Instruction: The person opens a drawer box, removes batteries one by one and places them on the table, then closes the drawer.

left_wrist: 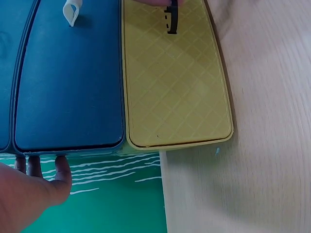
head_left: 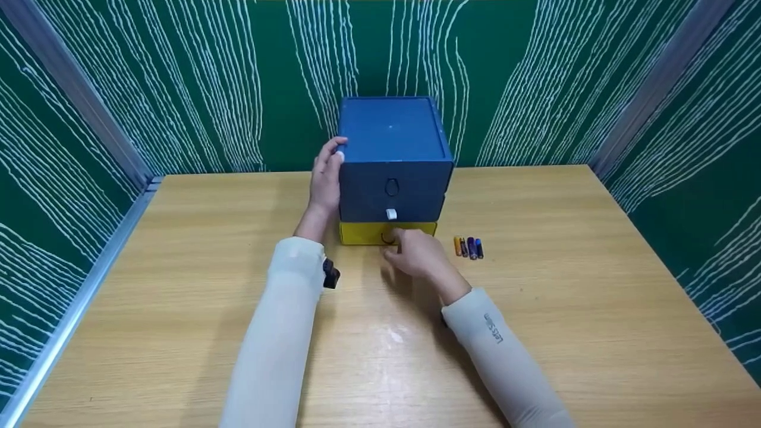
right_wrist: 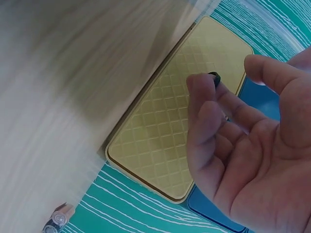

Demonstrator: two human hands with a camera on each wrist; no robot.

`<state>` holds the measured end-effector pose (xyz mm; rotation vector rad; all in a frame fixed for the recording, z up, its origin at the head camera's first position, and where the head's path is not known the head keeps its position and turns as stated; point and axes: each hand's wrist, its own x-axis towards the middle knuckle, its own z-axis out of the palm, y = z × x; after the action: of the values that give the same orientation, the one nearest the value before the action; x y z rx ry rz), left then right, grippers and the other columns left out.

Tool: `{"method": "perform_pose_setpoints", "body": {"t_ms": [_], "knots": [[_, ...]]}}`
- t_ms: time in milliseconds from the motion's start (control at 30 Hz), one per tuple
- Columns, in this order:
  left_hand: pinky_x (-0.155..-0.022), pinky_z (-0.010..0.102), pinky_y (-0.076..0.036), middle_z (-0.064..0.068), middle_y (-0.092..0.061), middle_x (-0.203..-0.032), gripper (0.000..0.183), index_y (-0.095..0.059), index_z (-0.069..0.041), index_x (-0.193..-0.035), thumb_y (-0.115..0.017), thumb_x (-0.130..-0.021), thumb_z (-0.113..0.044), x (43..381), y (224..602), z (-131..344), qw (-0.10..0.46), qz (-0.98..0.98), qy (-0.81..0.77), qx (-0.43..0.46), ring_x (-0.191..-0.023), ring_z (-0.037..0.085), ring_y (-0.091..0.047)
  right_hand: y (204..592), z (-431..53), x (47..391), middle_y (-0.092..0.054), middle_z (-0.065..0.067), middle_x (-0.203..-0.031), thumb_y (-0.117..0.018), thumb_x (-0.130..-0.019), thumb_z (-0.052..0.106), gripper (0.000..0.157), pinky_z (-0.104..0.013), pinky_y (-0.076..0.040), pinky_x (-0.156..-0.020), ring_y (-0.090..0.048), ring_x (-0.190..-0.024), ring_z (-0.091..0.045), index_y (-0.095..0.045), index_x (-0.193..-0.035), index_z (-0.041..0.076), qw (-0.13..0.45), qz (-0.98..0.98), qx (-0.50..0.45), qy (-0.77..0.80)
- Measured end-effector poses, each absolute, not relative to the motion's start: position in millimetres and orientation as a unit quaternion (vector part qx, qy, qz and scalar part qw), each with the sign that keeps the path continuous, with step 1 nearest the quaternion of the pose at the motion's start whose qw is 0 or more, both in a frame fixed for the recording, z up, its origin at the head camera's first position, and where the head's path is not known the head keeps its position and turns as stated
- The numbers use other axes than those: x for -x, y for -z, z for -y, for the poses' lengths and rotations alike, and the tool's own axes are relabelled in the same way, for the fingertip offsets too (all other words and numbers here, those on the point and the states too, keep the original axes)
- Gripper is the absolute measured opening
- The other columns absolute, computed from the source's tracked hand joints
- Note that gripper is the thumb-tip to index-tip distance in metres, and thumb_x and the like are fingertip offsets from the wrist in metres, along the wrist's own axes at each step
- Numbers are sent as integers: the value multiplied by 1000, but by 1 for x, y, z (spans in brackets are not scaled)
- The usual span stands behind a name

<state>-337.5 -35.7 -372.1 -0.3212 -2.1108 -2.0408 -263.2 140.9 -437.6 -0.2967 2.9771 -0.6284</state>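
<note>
A stack of drawers stands at the table's back: two blue drawers (head_left: pixel 364 191) above a yellow drawer (head_left: pixel 359 233) with a quilted front. My left hand (head_left: pixel 326 181) rests against the left side of the blue part, its fingertips at the edge in the left wrist view. At the yellow front is my right hand (head_left: pixel 419 254), with curled fingers hooked at the black loop pull (right_wrist: pixel 215 77). Part of that pull (left_wrist: pixel 173 19) hangs below a finger in the left wrist view. The yellow drawer's front sits flush in its frame.
Several small batteries (head_left: pixel 471 248) lie side by side right of the stack. A white tab (head_left: pixel 391 214) and a dark loop (head_left: pixel 392 187) mark the blue drawers. Behind the wooden table (head_left: pixel 196 267) rises a green wall (head_left: pixel 297 119) with white lines.
</note>
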Motion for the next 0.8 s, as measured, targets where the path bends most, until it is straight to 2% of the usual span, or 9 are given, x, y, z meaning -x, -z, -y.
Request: {"method": "perform_pose_setpoints", "body": {"t_ms": [267,533,800], "knots": [[-98,40,-28,-6,-31,-134,31,-45,-36,-118,-31,-91,-34,336,371,36,97,711,688,109,-117,14,-28,438,-141,262,-56,3,-75,-56,-80,37,33,-30,-39,-53,-51,-63,-17,-58,-108,20,50,-972,90,213],[-100,41,-25,1,-30,-137,36,-42,-21,-125,-30,-91,-27,316,355,34,101,720,678,108,-120,19,-26,437,-141,260,-60,1,-86,-53,-81,37,33,-30,-39,-58,-51,-67,-18,-59,-108,18,42,-976,101,189],[-100,42,-26,1,-28,-137,36,-41,-22,-125,-29,-92,-27,314,352,32,94,720,680,100,-120,19,-27,435,-142,259,-60,2,-85,-53,-82,37,33,-29,-38,-56,-51,-67,-17,-59,-109,19,42,-976,104,185]]}}
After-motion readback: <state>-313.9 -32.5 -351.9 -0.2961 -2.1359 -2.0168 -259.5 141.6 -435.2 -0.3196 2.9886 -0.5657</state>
